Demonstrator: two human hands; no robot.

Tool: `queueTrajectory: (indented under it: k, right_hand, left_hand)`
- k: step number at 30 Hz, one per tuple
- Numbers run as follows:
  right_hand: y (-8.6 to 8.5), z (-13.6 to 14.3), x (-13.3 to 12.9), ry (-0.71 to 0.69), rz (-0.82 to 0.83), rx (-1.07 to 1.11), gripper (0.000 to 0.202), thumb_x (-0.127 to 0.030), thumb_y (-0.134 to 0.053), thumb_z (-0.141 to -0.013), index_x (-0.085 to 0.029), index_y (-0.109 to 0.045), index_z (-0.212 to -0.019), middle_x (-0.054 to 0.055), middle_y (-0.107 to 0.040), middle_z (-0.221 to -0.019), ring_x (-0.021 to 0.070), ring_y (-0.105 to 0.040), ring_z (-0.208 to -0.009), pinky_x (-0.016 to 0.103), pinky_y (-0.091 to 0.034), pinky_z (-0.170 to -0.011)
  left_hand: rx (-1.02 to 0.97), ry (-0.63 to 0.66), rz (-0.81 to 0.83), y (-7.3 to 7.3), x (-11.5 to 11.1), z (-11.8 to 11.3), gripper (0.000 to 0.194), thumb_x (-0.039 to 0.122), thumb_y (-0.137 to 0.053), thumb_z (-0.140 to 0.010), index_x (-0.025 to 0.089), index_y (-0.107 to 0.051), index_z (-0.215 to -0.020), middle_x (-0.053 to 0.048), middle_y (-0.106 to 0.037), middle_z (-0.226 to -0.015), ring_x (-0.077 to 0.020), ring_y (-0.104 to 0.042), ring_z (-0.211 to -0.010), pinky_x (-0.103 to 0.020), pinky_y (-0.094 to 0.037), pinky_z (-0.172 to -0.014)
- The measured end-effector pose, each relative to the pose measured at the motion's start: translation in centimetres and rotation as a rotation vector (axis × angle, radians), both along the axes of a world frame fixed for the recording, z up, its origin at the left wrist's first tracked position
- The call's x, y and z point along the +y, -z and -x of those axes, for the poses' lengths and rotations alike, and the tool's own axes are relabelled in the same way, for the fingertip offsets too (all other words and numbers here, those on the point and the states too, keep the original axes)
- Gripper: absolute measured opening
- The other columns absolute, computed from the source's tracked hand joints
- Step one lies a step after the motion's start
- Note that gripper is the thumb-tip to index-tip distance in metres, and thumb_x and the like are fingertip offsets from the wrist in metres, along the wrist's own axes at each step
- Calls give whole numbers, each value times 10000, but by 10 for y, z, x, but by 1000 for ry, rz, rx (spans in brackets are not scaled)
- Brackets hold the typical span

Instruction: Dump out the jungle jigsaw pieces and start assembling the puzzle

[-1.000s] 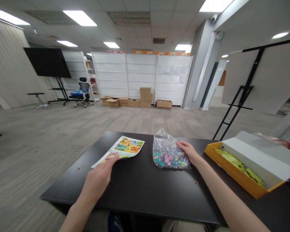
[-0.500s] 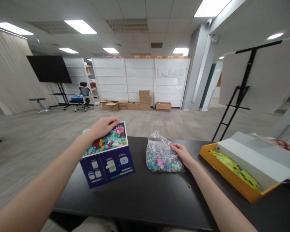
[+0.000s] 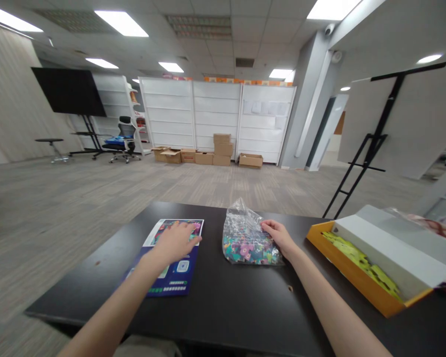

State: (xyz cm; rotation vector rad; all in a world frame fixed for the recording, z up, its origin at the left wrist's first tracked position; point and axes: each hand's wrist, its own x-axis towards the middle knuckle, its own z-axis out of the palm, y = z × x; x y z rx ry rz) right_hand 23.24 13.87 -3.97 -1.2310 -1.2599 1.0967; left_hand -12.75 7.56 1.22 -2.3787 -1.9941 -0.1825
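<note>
A folded leaflet (image 3: 171,287), dark blue with a colourful picture panel at its far end, lies on the black table (image 3: 223,310). My left hand (image 3: 176,241) rests over the picture panel with its fingers spread and covers part of it. To the right sits a clear plastic bag (image 3: 245,243) of colourful jigsaw pieces. The fingers of my right hand (image 3: 277,235) pinch the bag's upper right side.
An orange box (image 3: 351,277) with a white inner flap stands at the right and holds yellow-green pieces. A small brown bit (image 3: 290,288) lies near my right forearm. Beyond the table are cardboard boxes (image 3: 223,148) and a black stand (image 3: 367,148).
The leaflet has come down from a raised, tilted position to lie on the table. My left hand has moved right and down, its fingers now spread. My right hand keeps hold of the bag.
</note>
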Motion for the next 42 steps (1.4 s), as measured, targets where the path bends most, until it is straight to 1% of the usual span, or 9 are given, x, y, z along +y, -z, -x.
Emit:
queueTrajectory:
  k: [3, 6, 12, 17, 22, 26, 31, 35, 42]
  right_hand:
    - [-1, 0, -2, 3, -8, -23, 500, -601, -828, -595, -179, -724, -841, 14, -684, -735, 152, -552, -653, 265, -393, -591]
    - [-1, 2, -4, 65, -69, -67, 500, -618, -816, -603, -181, -723, -828, 23, -691, -740, 167, -572, -676, 287, -431, -637]
    - [0, 11, -12, 183, -242, -166, 500, -670, -763, -669, -196, -702, -812, 51, -704, -775, 200, -602, -709, 336, -474, -714]
    - [-4, 23, -27, 198, -342, -212, 453, -640, -723, -769, -203, -689, -883, 69, -716, -816, 211, -615, -717, 344, -498, -708]
    - [-15, 35, -49, 223, -493, -389, 335, -550, -663, -877, -228, -693, -965, 84, -721, -881, 234, -645, -758, 371, -527, -767]
    - [-22, 37, -58, 272, -534, -422, 347, -527, -712, -842, -250, -665, -1044, 64, -690, -843, 227, -635, -722, 377, -536, -767]
    - [-31, 33, -57, 245, -477, -294, 639, -512, -726, -838, -254, -499, -1377, -53, -518, -605, 171, -505, -536, 308, -443, -544]
    - [-46, 28, -60, 124, -345, -260, 454, -631, -732, -786, -233, -685, -1000, -21, -542, -540, 163, -508, -484, 306, -414, -495]
    - [-58, 14, -65, -218, -99, -257, 653, -825, -628, -760, -185, -709, -661, -37, -364, -417, 97, -300, -423, 269, -261, -450]
  left_hand:
    - [37, -30, 17, 25, -38, -15, 612, 554, -435, -987, 138, -583, -1410, -227, -556, -1481, -417, -487, -1390, -537, -412, -1088]
    - [37, -88, 16, 34, -49, -20, 648, 557, -404, -1007, 142, -495, -1496, -221, -450, -1577, -410, -382, -1477, -555, -363, -1138]
    - [-5, -71, 45, -2, -26, -32, 534, 485, -422, -1014, 79, -658, -1267, -272, -625, -1358, -438, -511, -1354, -550, -423, -1067]
    - [-444, 78, 67, -8, -24, -64, 715, 606, -341, -1013, 76, -456, -1478, -269, -603, -1403, -389, -558, -1341, -479, -443, -1068]
    - [-816, 236, 183, 11, -23, -81, 983, 518, -659, -878, 108, -151, -1613, -255, -596, -1428, -366, -589, -1321, -462, -461, -1066]
    - [-997, 183, 117, 12, -11, -92, 806, 333, -730, -808, 139, -362, -1499, -183, -698, -1279, -314, -665, -1198, -421, -496, -1023]
    - [-1120, 162, 95, 11, -9, -90, 424, 275, -690, -828, 207, -569, -1229, -40, -746, -918, -231, -723, -897, -346, -541, -843]
    - [-1149, 234, 90, 5, -20, -73, 285, 292, -638, -871, 218, -605, -1145, -30, -723, -935, -209, -703, -888, -309, -528, -818]
    - [-1043, 359, 212, -13, -35, -51, 237, 295, -504, -962, 209, -618, -1151, -25, -705, -900, -193, -673, -857, -290, -493, -771]
